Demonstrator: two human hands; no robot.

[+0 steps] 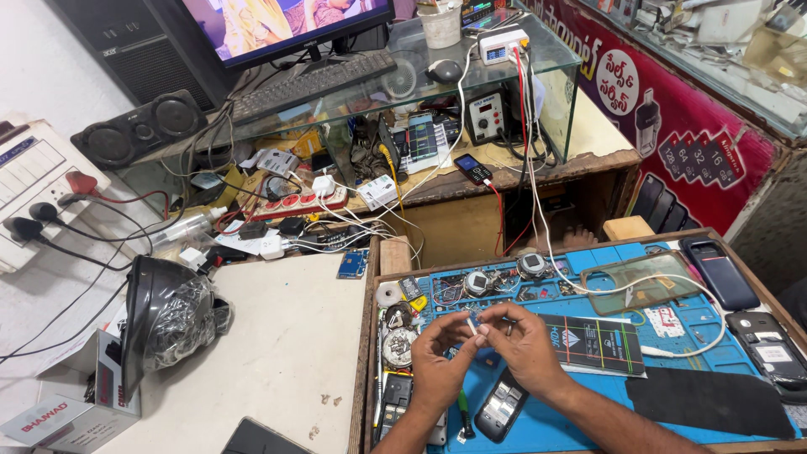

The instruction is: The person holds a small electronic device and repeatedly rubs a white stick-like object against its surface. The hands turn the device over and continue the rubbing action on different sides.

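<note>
Both of your hands meet over the blue repair mat in the head view: your left hand and right hand pinch a small white part between thumb and fingertips, held just above the mat. What the part is stays too small to tell. A keypad phone lies face up below your wrists, a green-handled screwdriver beside it, untouched. Two opened phones wait at the right, so reassembly looks unfinished.
</note>
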